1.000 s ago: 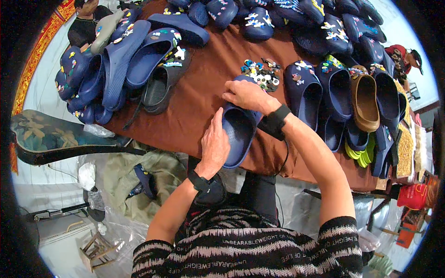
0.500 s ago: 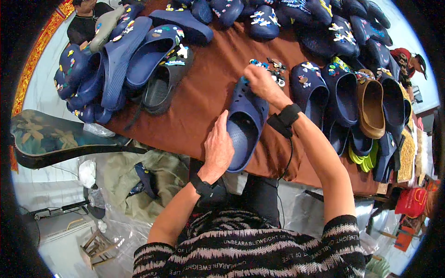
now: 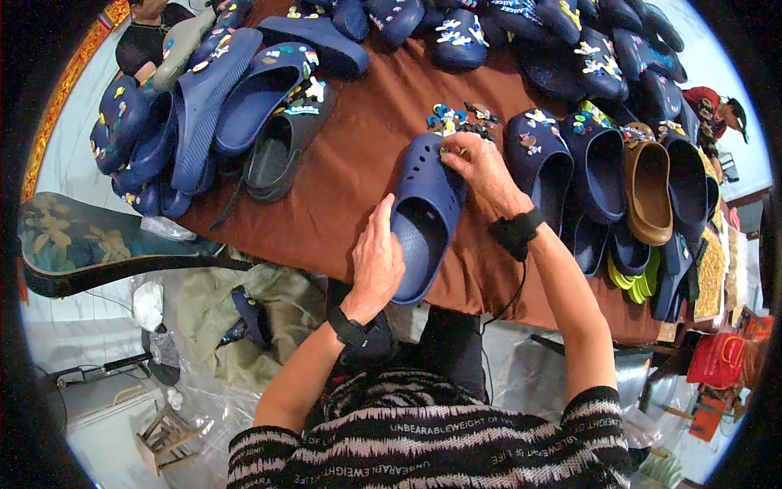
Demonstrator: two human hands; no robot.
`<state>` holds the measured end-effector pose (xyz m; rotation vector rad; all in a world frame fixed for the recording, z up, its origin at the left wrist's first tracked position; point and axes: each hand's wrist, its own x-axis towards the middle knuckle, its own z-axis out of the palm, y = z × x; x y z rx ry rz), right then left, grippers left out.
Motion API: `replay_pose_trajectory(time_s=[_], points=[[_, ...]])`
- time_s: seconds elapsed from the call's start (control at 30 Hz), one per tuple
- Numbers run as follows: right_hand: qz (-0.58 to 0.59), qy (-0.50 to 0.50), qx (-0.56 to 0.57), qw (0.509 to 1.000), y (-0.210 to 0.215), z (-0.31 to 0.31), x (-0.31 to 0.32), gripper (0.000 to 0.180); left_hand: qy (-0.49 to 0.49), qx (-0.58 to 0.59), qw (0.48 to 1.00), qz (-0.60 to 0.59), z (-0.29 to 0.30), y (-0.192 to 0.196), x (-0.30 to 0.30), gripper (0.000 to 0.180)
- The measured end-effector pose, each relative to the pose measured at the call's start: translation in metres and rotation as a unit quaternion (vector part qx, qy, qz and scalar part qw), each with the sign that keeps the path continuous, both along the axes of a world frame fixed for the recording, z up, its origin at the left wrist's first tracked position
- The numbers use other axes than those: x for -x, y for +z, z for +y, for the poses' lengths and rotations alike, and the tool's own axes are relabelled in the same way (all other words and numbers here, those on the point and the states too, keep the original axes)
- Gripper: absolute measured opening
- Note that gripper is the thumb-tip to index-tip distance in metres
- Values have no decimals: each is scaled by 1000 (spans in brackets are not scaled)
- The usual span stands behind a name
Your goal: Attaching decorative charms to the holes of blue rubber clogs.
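Note:
A navy clog (image 3: 422,232) with bare vent holes lies at the table's near edge, its toe pointing away from me. My left hand (image 3: 376,265) is closed along its left side near the heel, thumb toward the opening. Over the right of the toe, my right hand (image 3: 486,173) is bent in a pinch, with a small yellow-green shoe charm (image 3: 444,151) showing at the fingertips. The fingers partly hide it. Just beyond the toe sits a pile of colourful shoe charms (image 3: 450,120).
Decorated navy clogs (image 3: 262,110) and a black one (image 3: 281,159) stand at left. More clogs, including a brown one (image 3: 648,191), line the right side; others crowd the far edge. A brown cloth (image 3: 350,155) covers the table. A dark painted chair back (image 3: 90,244) is at left.
My right hand has come back from beside the charm pile to the right of the clog's toe. My left hand stays on the clog's side.

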<state>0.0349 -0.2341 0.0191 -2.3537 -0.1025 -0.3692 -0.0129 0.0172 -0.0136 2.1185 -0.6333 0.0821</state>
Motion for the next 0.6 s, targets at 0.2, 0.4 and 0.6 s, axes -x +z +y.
replay_pose_trajectory(time_s=[0.2, 0.4, 0.6], points=[[9, 39, 66, 997, 4, -3, -3, 22, -1, -3, 1000, 9, 0, 4, 0, 58], [-42, 18, 234, 971, -3, 9, -3, 10, -6, 5, 1000, -12, 0, 0, -1, 58], [-77, -33, 170, 982, -14, 6, -16, 15, -8, 0, 1000, -10, -2, 0, 0, 58]])
